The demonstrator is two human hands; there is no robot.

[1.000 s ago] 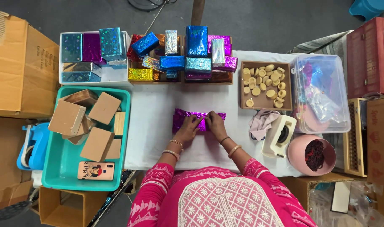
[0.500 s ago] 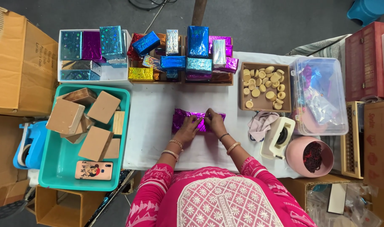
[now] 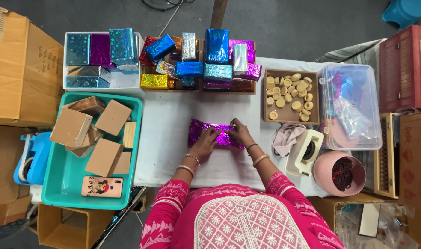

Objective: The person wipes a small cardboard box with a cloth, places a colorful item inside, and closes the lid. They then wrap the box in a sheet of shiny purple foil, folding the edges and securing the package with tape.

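- Hands at the middle of the white table (image 3: 173,138): both rest on a purple foil-wrapped block (image 3: 215,133) lying flat near the table's centre, long side running left to right; the foil is creased and shiny.
- Left hand (image 3: 207,140) lies palm down on the block's left half, fingers spread over the foil and pressing it; it grips nothing else.
- Right hand (image 3: 240,133) sits on the block's right half, fingertips bent onto the top edge of the foil, pinching or pressing it down; whether a fold is caught between the fingers I cannot tell.
- Bangles show on both wrists; pink patterned sleeves fill the bottom of the view.
- Beyond the block, at the table's far edge, stand wooden trays stacked with wrapped boxes (image 3: 196,60) in blue, silver, gold and purple foil; a white tray (image 3: 127,83) to their left holds more.
- To the person's left, a teal tub (image 3: 67,184) holds plain brown blocks (image 3: 72,128) and a phone (image 3: 102,186) in a pink case.
- To the right, a wooden tray of tape rolls (image 3: 289,94), a clear lidded plastic box (image 3: 351,106), a white tape dispenser (image 3: 305,151) just beside a pale cloth (image 3: 286,133), and a pink bowl (image 3: 339,173) of dark bits.
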